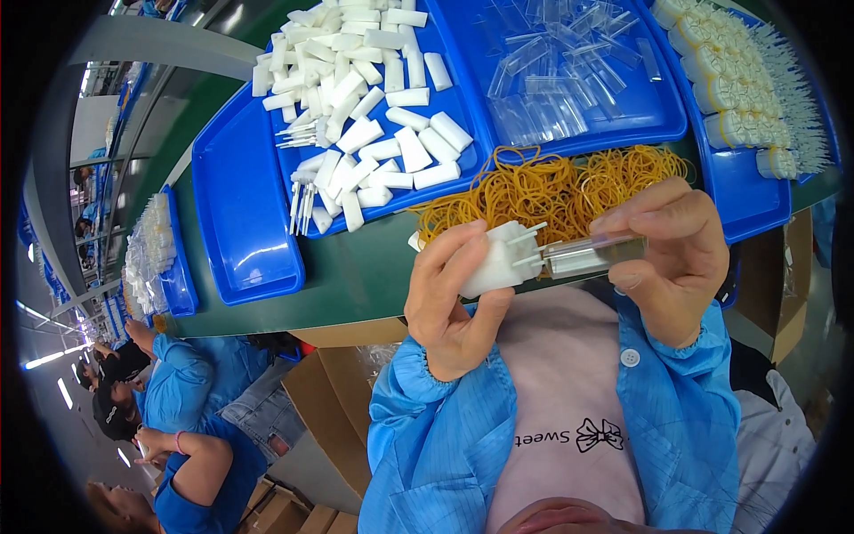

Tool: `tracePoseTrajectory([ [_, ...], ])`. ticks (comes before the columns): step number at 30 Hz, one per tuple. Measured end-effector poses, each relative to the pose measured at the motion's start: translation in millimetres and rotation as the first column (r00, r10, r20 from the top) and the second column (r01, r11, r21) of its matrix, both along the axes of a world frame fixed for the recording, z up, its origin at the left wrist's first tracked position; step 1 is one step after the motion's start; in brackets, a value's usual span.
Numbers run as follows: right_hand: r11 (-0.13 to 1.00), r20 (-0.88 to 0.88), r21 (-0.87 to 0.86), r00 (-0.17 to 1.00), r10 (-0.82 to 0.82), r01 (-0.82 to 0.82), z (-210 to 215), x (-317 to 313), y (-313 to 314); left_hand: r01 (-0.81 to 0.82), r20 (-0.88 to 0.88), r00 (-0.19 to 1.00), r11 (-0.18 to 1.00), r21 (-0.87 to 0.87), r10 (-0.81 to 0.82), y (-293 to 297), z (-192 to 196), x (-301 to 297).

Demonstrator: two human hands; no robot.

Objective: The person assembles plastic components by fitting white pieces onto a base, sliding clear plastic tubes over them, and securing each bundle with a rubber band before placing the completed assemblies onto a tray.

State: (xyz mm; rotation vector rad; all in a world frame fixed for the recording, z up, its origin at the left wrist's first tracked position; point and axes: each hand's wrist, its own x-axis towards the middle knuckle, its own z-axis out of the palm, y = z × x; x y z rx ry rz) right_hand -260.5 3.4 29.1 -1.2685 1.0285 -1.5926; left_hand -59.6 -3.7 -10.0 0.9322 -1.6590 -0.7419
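My left hand [441, 313] is closed round a bundle of white blocks [492, 270], with thin white sticks poking out of its right side. Between the fingertips and thumb of my right hand [683, 254] is a clear plastic sleeve [578, 258], lying sideways. The sleeve's left end meets the stick tips; whether any stick is inside it I cannot tell. Just beyond both hands lies a heap of yellow-brown rubber bands [525, 198]. Part of the sleeve is covered by my right fingers.
A blue tray [480, 153] holds many loose white blocks [360, 133], beside a bare-bottomed blue tray [245, 214]. Clear sleeves [556, 93] fill another tray. Banded white bundles [725, 98] stand at the far right. Co-workers [191, 383] sit at the left, near a cardboard box [329, 405].
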Motion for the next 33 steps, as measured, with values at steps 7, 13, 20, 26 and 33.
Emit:
tracePoseTrajectory([
  [7,0.996,-0.077,-0.007,0.993,0.088,-0.089,-5.3,5.6,-3.3,0.007,-0.167,0.986,1.0,-0.008,-0.008,4.1,-4.6,-4.2],
  [13,0.972,0.16,0.118,0.97,0.183,-0.203,-7.4,7.2,-6.3,-0.025,-0.053,0.998,0.997,-0.075,0.021,2.4,-1.1,0.8],
  [20,0.988,-0.176,0.02,0.973,0.152,-0.151,-8.7,5.5,-8.9,-0.088,0.042,0.995,0.994,-0.065,0.091,3.1,1.4,2.1],
  [26,0.958,0.088,0.134,0.966,0.243,-0.253,-9.9,6.3,-12.5,-0.061,0.216,0.973,0.991,-0.121,0.086,-0.7,10.4,1.1],
  [33,0.958,0.211,0.163,0.957,0.201,-0.237,-11.5,1.4,-15.6,0.079,-0.266,0.964,0.978,0.194,-0.025,-0.1,5.2,-8.2],
])
